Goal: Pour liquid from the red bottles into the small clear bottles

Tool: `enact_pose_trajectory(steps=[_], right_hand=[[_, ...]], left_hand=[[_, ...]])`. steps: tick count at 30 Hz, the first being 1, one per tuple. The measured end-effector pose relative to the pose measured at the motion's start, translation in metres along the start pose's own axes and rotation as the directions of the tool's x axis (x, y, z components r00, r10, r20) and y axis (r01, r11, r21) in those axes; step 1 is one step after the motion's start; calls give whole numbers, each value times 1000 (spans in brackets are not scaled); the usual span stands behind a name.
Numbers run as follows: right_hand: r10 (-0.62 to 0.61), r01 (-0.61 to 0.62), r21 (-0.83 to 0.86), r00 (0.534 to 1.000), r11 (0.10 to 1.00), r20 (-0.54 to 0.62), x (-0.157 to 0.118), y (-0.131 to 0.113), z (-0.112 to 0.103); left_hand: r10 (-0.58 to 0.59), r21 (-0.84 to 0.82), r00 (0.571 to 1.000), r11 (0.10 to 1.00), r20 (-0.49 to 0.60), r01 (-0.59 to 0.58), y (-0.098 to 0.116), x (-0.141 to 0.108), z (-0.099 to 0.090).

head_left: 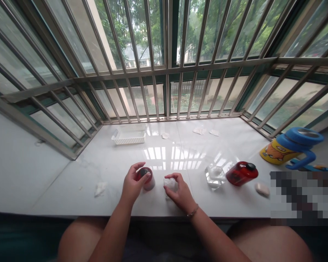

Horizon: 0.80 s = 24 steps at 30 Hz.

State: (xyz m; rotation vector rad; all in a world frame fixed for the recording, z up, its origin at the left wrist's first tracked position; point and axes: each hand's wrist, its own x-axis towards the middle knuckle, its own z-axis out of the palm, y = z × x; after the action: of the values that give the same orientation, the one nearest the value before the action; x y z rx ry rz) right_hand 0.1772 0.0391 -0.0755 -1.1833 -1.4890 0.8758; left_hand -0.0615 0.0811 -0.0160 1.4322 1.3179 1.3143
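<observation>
My left hand (133, 182) curls around a small red bottle with a dark top (149, 183), which stands on the white tiled ledge. Its thumb lies across the top and the fingers reach behind. Just to the right, my right hand (182, 193) grips a small whitish, see-through object (171, 183) between thumb and fingers, low over the ledge. Its exact kind is unclear. Farther right stand a clear glass dish (215, 176) and a larger red bottle with a black cap (241, 174), both apart from my hands.
A white perforated basket (129, 136) sits at the back left. Crumpled white tissues (100, 189) lie about the ledge (57, 196). At the right are a pale oval object (262, 189) and a blue-and-yellow handled mug (280, 145). Metal window bars (168, 72) enclose the ledge.
</observation>
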Motion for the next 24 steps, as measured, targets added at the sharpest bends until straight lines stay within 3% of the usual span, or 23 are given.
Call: enact_pose_trajectory(steps=[4, 8, 13, 18, 21, 24], right_hand=[[-5, 5, 1, 1000, 1000, -9, 0, -1, 0], [1, -1, -2, 1000, 1000, -1, 0, 0, 0], [11, -11, -1, 1000, 1000, 7, -1, 1, 0], [0, 0, -6, 1000, 1000, 6, 0, 1, -1], [-6, 6, -4, 1000, 1000, 4, 0, 1, -1], [5, -5, 0, 1000, 1000, 6, 0, 1, 0]], left_hand=[[142, 73, 973, 985, 183, -158, 9, 1, -14], [187, 88, 954, 973, 233, -213, 7, 2, -21], [159, 12, 981, 987, 113, -161, 4, 3, -15], [227, -22, 971, 973, -72, -229, 9, 5, -21], [246, 243, 963, 946, -110, -214, 8, 7, -45], [238, 605, 970, 780, -47, -162, 0, 8, -78]])
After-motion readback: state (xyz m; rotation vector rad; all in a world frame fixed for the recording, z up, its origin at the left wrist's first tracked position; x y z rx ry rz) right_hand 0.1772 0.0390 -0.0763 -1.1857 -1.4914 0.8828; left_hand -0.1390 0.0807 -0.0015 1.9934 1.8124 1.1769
